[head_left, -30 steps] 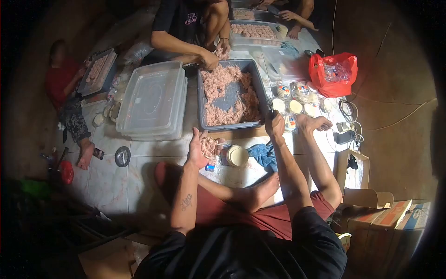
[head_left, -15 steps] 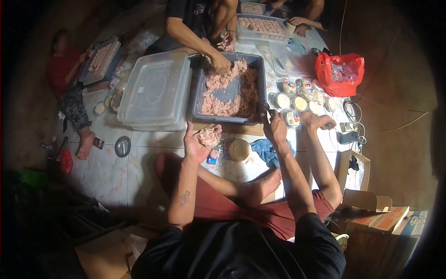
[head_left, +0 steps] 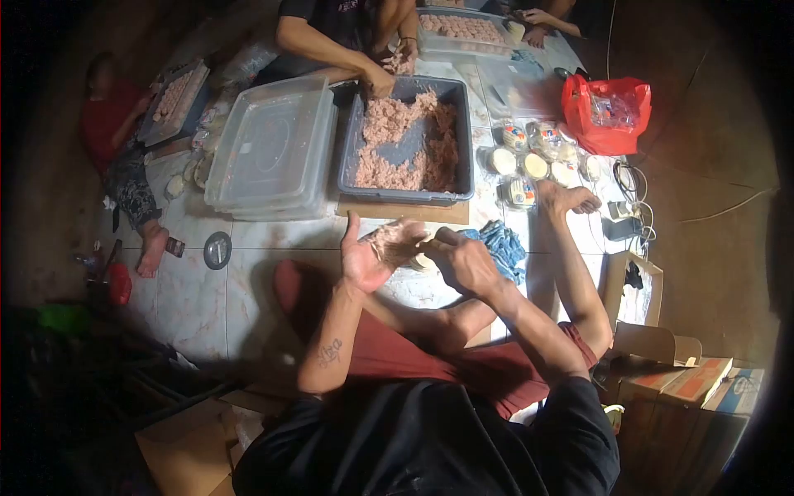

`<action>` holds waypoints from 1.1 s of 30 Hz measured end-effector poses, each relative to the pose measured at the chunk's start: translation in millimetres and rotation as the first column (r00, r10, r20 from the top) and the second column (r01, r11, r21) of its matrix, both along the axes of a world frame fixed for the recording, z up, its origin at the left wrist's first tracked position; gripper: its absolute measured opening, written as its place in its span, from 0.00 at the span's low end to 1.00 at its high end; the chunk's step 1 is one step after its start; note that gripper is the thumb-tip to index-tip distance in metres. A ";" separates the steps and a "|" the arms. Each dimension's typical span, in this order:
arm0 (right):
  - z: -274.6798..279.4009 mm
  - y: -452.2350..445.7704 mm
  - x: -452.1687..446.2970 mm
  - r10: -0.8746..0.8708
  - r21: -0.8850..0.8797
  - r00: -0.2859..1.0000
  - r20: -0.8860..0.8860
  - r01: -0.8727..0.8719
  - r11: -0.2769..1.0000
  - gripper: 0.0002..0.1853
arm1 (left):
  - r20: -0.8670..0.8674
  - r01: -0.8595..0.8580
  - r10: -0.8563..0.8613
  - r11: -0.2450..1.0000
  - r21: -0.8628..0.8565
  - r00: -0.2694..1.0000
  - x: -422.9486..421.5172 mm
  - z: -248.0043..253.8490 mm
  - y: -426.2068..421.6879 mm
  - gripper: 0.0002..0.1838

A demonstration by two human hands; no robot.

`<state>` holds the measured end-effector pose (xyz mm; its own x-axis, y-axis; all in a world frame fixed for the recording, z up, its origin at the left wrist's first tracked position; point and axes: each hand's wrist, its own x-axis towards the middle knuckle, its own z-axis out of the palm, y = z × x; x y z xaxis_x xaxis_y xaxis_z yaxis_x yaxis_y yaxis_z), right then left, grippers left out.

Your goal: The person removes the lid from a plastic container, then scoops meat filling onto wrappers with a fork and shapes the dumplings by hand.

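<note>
My left hand (head_left: 361, 263) is palm up with the thumb spread, and across its fingers lies a round wrapper topped with pinkish minced meat (head_left: 389, 238). My right hand (head_left: 470, 263) is closed around a thin dark tool (head_left: 427, 241), whose far end reaches the meat; its exact kind is hard to make out. Beneath the hands, a stack of pale round wrappers (head_left: 422, 263) is mostly hidden. Just beyond them stands a grey tub (head_left: 405, 195) with minced meat (head_left: 393, 122) spread around its bottom. A crumpled blue cloth (head_left: 503, 248) lies beside my right hand.
Stacked clear plastic boxes (head_left: 269, 157) stand left of the tub. On the right are packs of round wrappers (head_left: 521, 193), a red bag (head_left: 608, 120) and cables (head_left: 637, 186). Across the tub, a co-worker's hand (head_left: 379, 81) reaches its rim. Others sit by trays of meat portions (head_left: 463, 29).
My right hand has moved from the tub's near right corner, leftward and down, bringing the tool to my left hand. My left hand has shifted slightly right. The co-worker's hand has drawn back toward the rim.
</note>
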<state>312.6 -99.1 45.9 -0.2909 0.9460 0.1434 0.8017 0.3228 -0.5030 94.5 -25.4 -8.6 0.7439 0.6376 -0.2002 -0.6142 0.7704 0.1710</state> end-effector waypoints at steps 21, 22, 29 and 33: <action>21.4 -2.5 -32.7 -0.329 -0.427 0.356 -0.875 -0.244 0.871 0.17 | -0.527 0.370 0.056 0.650 0.664 0.848 -14.2 22.8 4.2 0.37; 33.0 0.1 -32.2 -0.280 -0.382 0.350 -0.894 -0.266 0.885 0.17 | -0.621 0.468 0.160 0.524 0.712 0.767 -10.7 16.9 -0.3 0.33; -21.9 -9.8 -12.7 -0.401 -0.391 0.467 -0.788 0.123 0.912 0.13 | -0.311 0.509 0.873 0.086 0.857 0.376 4.9 25.1 -2.7 0.12; -55.1 -34.1 -35.8 -0.498 -0.535 0.252 -0.830 -0.103 0.839 0.11 | -0.553 0.475 0.739 0.356 0.805 0.384 9.1 15.7 0.6 0.11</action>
<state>276.9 -133.1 -9.2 -0.0328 0.9698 -0.2415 -0.3151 -0.2394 -0.9184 103.6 -24.8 7.0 0.4298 0.8913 0.1444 0.2651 -0.2774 0.9234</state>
